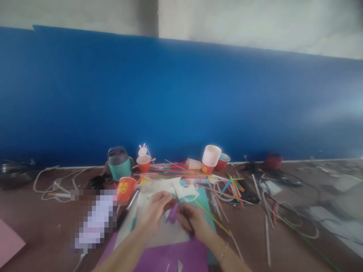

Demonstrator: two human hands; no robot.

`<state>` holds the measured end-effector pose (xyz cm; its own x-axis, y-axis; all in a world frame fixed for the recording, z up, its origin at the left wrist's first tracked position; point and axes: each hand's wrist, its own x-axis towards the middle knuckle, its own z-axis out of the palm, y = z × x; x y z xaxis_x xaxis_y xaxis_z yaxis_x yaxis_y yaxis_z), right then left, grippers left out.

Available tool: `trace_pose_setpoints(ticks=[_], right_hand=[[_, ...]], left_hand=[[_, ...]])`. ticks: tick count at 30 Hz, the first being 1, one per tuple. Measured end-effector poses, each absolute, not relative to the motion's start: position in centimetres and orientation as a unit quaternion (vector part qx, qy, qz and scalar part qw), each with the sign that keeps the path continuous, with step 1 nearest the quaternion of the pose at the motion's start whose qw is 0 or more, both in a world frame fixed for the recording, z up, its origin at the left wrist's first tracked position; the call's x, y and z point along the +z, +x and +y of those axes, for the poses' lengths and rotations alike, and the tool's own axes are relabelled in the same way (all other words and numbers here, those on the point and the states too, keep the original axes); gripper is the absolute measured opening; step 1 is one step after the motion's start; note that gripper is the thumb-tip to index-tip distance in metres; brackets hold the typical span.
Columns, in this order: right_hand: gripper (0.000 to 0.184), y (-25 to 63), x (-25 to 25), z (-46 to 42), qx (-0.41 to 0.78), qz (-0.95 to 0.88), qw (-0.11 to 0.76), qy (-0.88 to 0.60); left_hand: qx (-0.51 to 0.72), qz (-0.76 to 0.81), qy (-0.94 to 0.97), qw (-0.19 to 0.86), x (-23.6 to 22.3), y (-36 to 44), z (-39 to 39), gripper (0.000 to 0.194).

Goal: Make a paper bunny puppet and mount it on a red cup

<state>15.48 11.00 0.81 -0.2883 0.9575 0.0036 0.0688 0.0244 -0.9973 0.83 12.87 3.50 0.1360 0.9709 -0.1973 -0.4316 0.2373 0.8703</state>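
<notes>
L hand (159, 207) pinches sm. scrap (173, 194), R hand (197, 221) fingers curled rnd scissors (191, 226); w/ blades v. close, scrap slipping cld nick L fingertips.

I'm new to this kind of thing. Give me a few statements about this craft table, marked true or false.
1. The right hand holds scissors. True.
2. The teal container lies on its side. False: the teal container stands upright.
3. A purple sheet lies at the table's near side. True.
4. The panel behind the table is yellow. False: the panel is blue.
5. The tall cup stack is right of the teal container. True.
</notes>
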Motion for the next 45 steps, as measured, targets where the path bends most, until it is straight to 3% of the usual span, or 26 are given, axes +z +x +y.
trace_pose_setpoints(ticks=[45], right_hand=[[0.026,15.5,0.7,10.9,0.576,-0.564,0.401,-0.435]], left_hand=[[0.482,0.418,0.389,0.665,3.8,0.5,13.2,0.023]])
